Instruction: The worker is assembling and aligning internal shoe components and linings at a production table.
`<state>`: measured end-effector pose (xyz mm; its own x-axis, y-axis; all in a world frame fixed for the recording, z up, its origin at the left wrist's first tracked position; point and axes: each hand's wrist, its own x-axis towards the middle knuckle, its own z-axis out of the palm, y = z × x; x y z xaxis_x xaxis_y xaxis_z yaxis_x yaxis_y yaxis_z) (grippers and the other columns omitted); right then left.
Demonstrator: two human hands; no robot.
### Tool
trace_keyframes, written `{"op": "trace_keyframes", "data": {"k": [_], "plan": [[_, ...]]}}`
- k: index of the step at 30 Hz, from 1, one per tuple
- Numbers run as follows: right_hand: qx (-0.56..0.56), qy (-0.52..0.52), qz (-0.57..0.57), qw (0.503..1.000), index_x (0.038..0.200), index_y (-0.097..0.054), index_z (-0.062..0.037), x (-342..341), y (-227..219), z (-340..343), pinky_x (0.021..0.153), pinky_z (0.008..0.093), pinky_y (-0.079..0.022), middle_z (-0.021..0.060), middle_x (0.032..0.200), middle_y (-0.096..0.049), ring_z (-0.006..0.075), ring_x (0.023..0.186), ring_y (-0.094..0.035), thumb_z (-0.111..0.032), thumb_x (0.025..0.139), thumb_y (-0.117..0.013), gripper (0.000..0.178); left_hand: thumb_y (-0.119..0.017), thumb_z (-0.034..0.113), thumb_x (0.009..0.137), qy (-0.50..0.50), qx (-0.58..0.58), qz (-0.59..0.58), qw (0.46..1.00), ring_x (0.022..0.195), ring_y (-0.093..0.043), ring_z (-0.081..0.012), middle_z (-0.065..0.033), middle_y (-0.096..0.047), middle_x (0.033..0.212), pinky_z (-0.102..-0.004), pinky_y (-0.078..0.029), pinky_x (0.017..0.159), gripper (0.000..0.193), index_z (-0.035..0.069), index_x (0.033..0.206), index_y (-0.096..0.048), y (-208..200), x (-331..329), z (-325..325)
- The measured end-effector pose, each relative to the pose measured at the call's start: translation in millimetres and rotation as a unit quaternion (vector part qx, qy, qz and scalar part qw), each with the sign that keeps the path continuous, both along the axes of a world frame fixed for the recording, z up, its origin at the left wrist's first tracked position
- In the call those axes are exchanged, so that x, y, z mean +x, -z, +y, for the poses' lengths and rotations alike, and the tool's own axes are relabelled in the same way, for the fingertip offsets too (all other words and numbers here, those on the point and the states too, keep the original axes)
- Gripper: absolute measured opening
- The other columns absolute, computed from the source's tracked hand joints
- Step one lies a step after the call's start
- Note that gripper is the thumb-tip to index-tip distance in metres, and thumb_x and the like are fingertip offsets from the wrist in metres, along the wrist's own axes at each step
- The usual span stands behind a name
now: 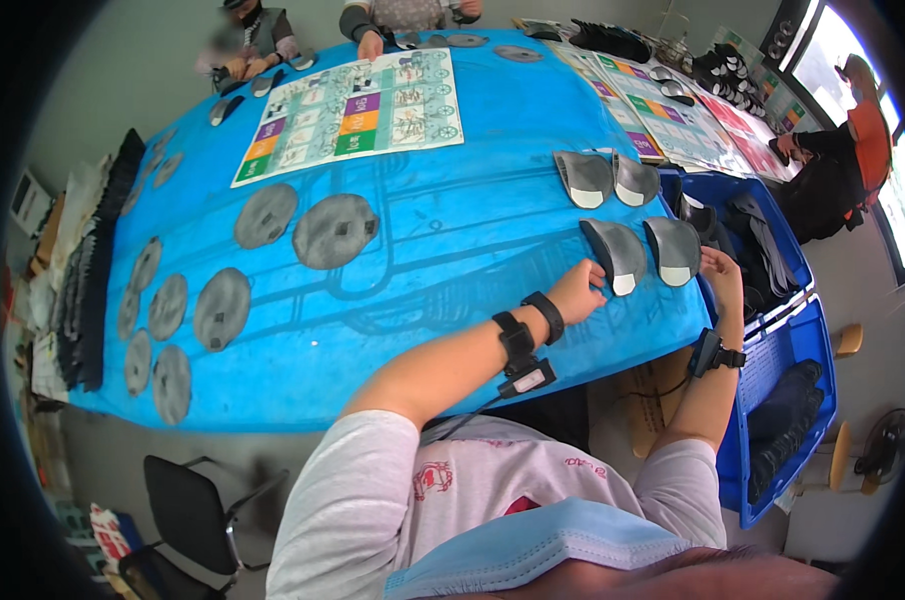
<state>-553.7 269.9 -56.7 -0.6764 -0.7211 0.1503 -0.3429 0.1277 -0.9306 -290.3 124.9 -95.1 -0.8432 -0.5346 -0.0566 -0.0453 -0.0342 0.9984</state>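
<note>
Head view: your left hand rests low over the blue-sheeted counter, fingers bent and partly closed, with the fingertips at the near-left edge of a dark grey, curved, shield-shaped piece with a pale end; you cannot tell from this angle whether they grip it or only touch it. Your right hand is also partly closed, its bent fingers at the right edge of a matching dark grey curved piece with a pale end, and whether thumb and finger pinch that edge cannot be told. These two pieces lie side by side between your hands, their pale ends toward you. Just beyond them, farther out from both hands, a second pair of dark grey curved pieces with pale ends sits close together near the counter's right edge. Beside your right hand, to its right and slightly beyond, stands a blue plastic bin with dark and grey items inside; nearer your body, right of that forearm, another blue plastic bin holds black material. Well to the left of your left hand, flat grey round discs are scattered across the sheet. Far beyond that hand and to its left lies a large printed sheet with coloured blocks, a co-worker's hand at its far edge.
</note>
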Motion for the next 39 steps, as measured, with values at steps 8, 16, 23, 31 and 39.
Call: {"op": "trace_keyframes", "data": {"k": [8,16,23,31,39], "plan": [[0.036,0.047,0.098,0.993,0.123,-0.033,-0.0043,4,1,12,0.086,0.0310,-0.038,0.0153,0.116,-0.045,0.0236,0.105,-0.046,0.002,0.078,-0.041,0.045,-0.049,0.009,0.079,-0.106,0.066,0.020,0.992,0.075,-0.053,-0.0151,-0.0094,-0.050,0.094,-0.0247,-0.046,0.068,0.029,0.000,0.105,-0.042,-20,15,-93],[-0.060,0.221,0.271,0.935,0.122,-0.035,-0.0053,82,-8,57,0.090,0.0348,-0.034,0.0148,0.119,-0.038,0.0273,0.105,-0.044,-0.007,0.081,-0.045,0.042,-0.046,0.019,0.083,-0.145,-0.151,-0.051,0.977,0.086,-0.051,-0.0151,-0.0093,-0.051,0.099,-0.0264,-0.043,0.075,0.037,-0.001,0.114,-0.039,-6,-23,-153],[-0.014,0.250,0.293,0.923,0.118,-0.038,-0.0017,102,-12,119,0.088,0.0328,-0.036,0.0146,0.116,-0.040,0.0244,0.101,-0.047,-0.008,0.083,-0.044,0.036,-0.040,0.023,0.086,-0.172,0.010,-0.020,0.985,0.061,-0.059,-0.0188,-0.0129,-0.059,0.076,-0.0274,-0.048,0.054,0.031,-0.005,0.088,-0.053,2,-71,-161],[-0.021,0.257,0.290,0.922,0.115,-0.040,-0.0022,116,-18,132,0.086,0.0307,-0.038,0.0121,0.116,-0.042,0.0222,0.100,-0.048,-0.005,0.082,-0.043,0.033,-0.034,0.015,0.085,-0.190,0.019,-0.019,0.981,0.069,-0.059,-0.0198,-0.0136,-0.057,0.089,-0.0263,-0.051,0.058,0.029,-0.004,0.095,-0.053,-8,-60,-157],[-0.187,-0.032,0.123,0.974,0.120,-0.034,-0.0014,189,-34,2,0.091,0.0329,-0.034,0.0126,0.119,-0.037,0.0245,0.109,-0.041,-0.001,0.081,-0.043,0.040,-0.039,0.015,0.086,-0.185,0.029,0.046,0.981,0.070,-0.056,-0.0143,-0.0076,-0.057,0.089,-0.0243,-0.048,0.064,0.024,-0.001,0.094,-0.054,-64,74,-137]]}}
